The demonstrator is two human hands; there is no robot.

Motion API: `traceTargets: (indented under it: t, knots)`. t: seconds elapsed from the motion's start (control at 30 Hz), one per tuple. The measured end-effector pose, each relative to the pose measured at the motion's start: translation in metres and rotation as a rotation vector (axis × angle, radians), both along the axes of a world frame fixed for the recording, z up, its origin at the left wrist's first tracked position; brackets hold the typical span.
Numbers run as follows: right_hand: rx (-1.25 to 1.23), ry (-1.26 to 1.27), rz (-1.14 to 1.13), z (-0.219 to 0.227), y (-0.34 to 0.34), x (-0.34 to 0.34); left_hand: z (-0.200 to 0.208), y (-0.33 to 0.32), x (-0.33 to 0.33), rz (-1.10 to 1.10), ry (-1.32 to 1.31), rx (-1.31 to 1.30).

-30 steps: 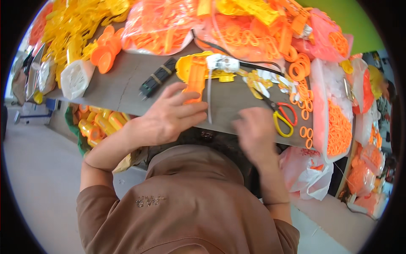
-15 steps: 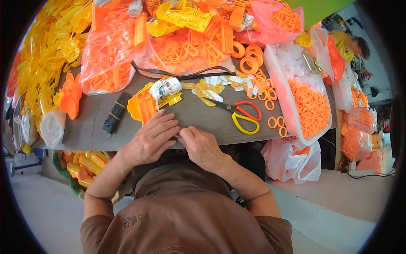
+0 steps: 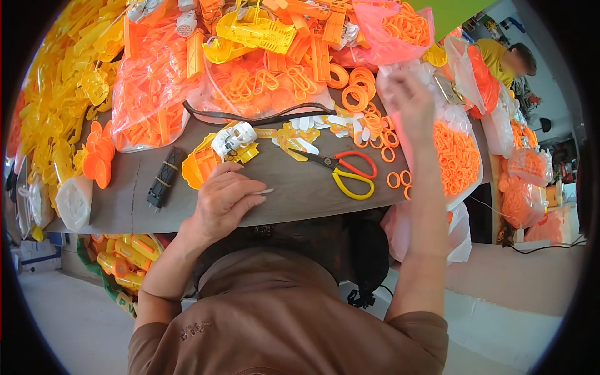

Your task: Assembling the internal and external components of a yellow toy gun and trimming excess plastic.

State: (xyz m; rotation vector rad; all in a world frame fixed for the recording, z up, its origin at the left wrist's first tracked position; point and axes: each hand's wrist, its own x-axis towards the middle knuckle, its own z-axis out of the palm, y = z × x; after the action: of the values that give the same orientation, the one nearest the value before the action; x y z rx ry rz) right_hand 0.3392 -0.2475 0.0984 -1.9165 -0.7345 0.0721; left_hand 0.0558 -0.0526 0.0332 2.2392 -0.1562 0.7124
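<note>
My left hand (image 3: pixel 219 203) is closed near the table's front edge. Between its thumb and fingers sticks out a small thin white piece (image 3: pixel 265 191), whose kind I cannot make out. Just beyond the fingers lies an orange and yellow plastic shell (image 3: pixel 201 164) with a white mechanical unit (image 3: pixel 233 140) on it. My right hand (image 3: pixel 407 94) is stretched far out over the long translucent bin (image 3: pixel 400 134), near the white plastic pieces (image 3: pixel 453 115) heaped at its far end. Its fingers are smeared by motion. Small orange rings (image 3: pixel 455 156) fill the bin's near part.
Scissors (image 3: pixel 328 162) with red and yellow handles lie mid-table, beside loose orange rings (image 3: pixel 355 98). A black banded block (image 3: pixel 164 178) lies left of the shell. Bags of orange parts (image 3: pixel 153 94) and heaped yellow parts (image 3: pixel 69 75) line the back and left. Another person (image 3: pixel 509 59) is at far right.
My right hand has left the left hand and swung up and right to the bin. The left hand stays near the table edge, a white piece now showing in its fingers.
</note>
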Motion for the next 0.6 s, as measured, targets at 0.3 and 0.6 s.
traceTargets:
  t: [0.3,0.6]
  knots:
    - [-0.926,-0.631,-0.137,-0.017,-0.032,0.106,-0.009,-0.002,0.0,0.02,-0.04,-0.07]
    - [-0.015,-0.013,0.043,-0.002,-0.015,-0.003,-0.004,0.001,-0.004,0.104,0.154,-0.408]
